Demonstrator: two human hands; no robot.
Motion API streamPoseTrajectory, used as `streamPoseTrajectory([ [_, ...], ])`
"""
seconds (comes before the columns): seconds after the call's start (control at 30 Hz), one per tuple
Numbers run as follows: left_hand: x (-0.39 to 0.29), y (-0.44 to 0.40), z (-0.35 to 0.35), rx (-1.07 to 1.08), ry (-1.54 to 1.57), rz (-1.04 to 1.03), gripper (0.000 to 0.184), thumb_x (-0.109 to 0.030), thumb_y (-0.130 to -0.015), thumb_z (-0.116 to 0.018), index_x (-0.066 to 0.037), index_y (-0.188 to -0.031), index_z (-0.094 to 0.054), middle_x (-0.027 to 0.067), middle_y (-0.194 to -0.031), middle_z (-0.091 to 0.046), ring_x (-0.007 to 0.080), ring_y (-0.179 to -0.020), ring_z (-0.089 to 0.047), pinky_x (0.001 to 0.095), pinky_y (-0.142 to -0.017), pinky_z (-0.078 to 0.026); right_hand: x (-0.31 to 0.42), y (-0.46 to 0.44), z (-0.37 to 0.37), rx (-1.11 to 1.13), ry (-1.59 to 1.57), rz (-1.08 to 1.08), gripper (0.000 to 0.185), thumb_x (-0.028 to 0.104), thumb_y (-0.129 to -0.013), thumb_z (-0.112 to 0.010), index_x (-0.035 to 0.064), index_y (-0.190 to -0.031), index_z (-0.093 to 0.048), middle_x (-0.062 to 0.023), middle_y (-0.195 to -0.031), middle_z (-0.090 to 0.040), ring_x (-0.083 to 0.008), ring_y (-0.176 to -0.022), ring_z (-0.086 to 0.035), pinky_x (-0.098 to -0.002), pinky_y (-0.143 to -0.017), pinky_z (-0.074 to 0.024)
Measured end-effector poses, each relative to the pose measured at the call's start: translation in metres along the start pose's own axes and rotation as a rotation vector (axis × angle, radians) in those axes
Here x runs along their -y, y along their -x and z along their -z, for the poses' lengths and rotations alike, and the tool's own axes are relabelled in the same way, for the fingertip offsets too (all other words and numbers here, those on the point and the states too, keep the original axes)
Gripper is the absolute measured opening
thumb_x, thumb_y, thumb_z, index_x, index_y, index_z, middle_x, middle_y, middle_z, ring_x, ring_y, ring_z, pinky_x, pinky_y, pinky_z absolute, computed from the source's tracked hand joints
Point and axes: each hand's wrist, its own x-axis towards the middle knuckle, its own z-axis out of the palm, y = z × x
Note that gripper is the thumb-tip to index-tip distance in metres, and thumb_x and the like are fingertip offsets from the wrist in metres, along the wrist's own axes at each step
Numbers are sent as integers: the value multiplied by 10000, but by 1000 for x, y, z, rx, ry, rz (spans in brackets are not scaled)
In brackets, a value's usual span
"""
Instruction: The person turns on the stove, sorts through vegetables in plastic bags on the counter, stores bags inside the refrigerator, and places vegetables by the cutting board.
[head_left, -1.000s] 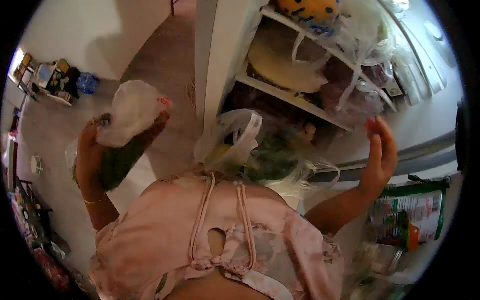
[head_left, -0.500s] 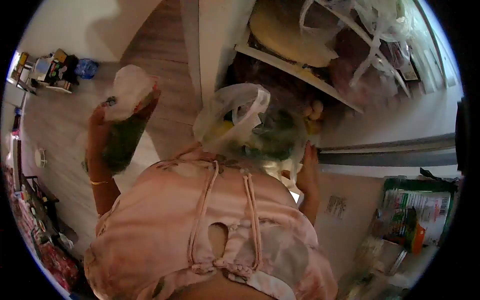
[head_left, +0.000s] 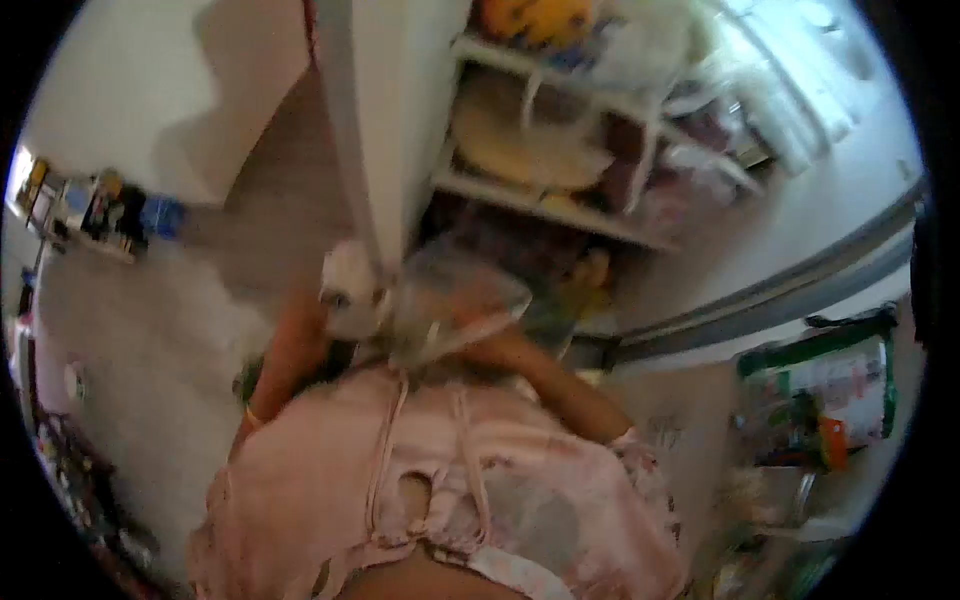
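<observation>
Close to my chest, my left hand (head_left: 312, 315) grips a whitish plastic bag (head_left: 352, 290), with dark green produce (head_left: 335, 360) partly showing below it. A clear plastic bag (head_left: 455, 300) lies across the middle, right beside the white one. My right hand (head_left: 490, 340) is at the lower side of this clear bag, its fingers blurred and partly behind the plastic. Whether it grips the bag cannot be made out. More green contents (head_left: 555, 305) show behind, in front of the lowest shelf.
An open fridge with white shelves (head_left: 560, 210) holds bagged items and an orange package (head_left: 540, 20). Its door (head_left: 800, 260) stands to the right. A green and white package (head_left: 825, 385) is at the lower right. A cluttered low stand (head_left: 105, 215) stands far left.
My left hand has come in from the left with the white bag and greens. My right hand has moved left to the clear bag. The view has shifted, showing more upper shelf.
</observation>
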Motion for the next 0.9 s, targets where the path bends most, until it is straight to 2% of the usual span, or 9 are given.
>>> streamPoseTrajectory([
  [0.1,7,2,-17,58,103,23,314,-51,-726,-547,-20,-1037,-580,223,-1003,-564,422,-926,-534,455,-781,-447,-16,-3,-8,198,-163,77,682,270,-742,-674,28,-1288,-346,-226,-1153,-492,-350,-1043,-496,-391,-887,-404],
  [0.23,-36,3,16,43,-37,36,285,-114,-746,-583,-29,-1017,-596,213,-1018,-582,406,-932,-550,444,-783,-457,-19,-15,-28,352,-274,141,564,240,-763,-646,30,-1230,-409,-205,-1092,-517,-336,-980,-517,-379,-847,-422],
  [0.33,-28,0,4,158,-7,7,276,-143,-744,-609,-23,-992,-610,206,-1004,-589,392,-923,-565,429,-789,-467,-20,-24,-38,441,-270,162,477,218,-780,-625,32,-1185,-455,-190,-1047,-536,-325,-933,-532,-369,-818,-436],
  [0.43,-63,-7,17,298,-103,105,282,-192,-741,-628,-44,-981,-626,195,-995,-594,366,-942,-571,430,-803,-463,-16,-39,-38,483,-154,160,221,159,-810,-538,15,-977,-517,-154,-925,-517,-292,-829,-505,-372,-754,-428],
  [0.53,-52,-8,-4,256,-332,-40,269,-216,-737,-635,-59,-956,-642,185,-970,-601,351,-920,-580,429,-784,-469,-15,-49,-49,396,-387,25,260,146,-793,-536,2,-1007,-508,-164,-915,-523,-305,-836,-510,-375,-743,-428],
  [0.63,-8,-10,-44,299,-337,-128,240,-220,-740,-624,-61,-917,-656,169,-936,-610,345,-845,-593,422,-737,-480,-28,-51,-52,153,-146,277,344,144,-783,-544,3,-1087,-468,-194,-907,-521,-323,-820,-520,-390,-736,-431],
  [0.73,-12,-17,-39,416,-398,-16,346,-252,-725,-654,-69,-1017,-629,165,-1052,-586,315,-932,-589,415,-788,-491,6,-42,-38,145,-88,83,342,159,-782,-553,6,-1078,-479,-218,-901,-517,-343,-802,-527,-418,-728,-433],
  [0.8,-25,-18,-31,449,-402,50,386,-260,-719,-665,-70,-1051,-620,165,-1089,-580,307,-961,-588,411,-805,-493,14,-39,-37,99,-178,78,309,173,-783,-560,6,-1037,-507,-225,-900,-514,-357,-793,-527,-431,-723,-432],
  [0.9,-43,-24,-19,353,-299,65,388,-249,-716,-669,-66,-1055,-621,169,-1087,-586,311,-959,-592,404,-807,-491,8,-46,-43,101,-1,217,281,186,-778,-582,0,-983,-537,-217,-898,-518,-366,-803,-519,-437,-714,-431],
])
